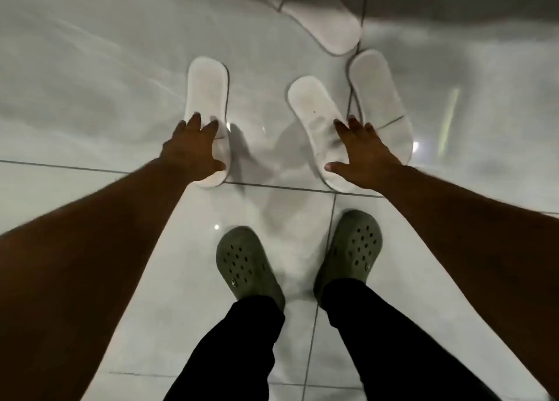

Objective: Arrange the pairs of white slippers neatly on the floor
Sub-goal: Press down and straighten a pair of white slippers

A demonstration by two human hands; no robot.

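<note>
On the glossy tiled floor [90, 188], four white slippers lay scattered. The left hand [193, 152] pressed flat, fingers spread, on the left slipper [207, 92]; the right hand [366, 155], equally spread, rested on the middle slipper [314, 113], grasping neither. The right slipper [381, 98] lay just beside; the far slipper [329, 22] sat apart. Sliding on slick tile might overshoot, knocking neighbours askew.

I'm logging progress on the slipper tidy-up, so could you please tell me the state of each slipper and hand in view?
Left slipper: flat on the floor, under the left hand.
Middle slipper: flat, angled, under the right hand.
Right slipper: flat, untouched, beside the middle one.
Far slipper: lying apart at the top, untouched.
Left hand: fingers spread, resting on its slipper.
Right hand: fingers spread, resting on its slipper.
</note>
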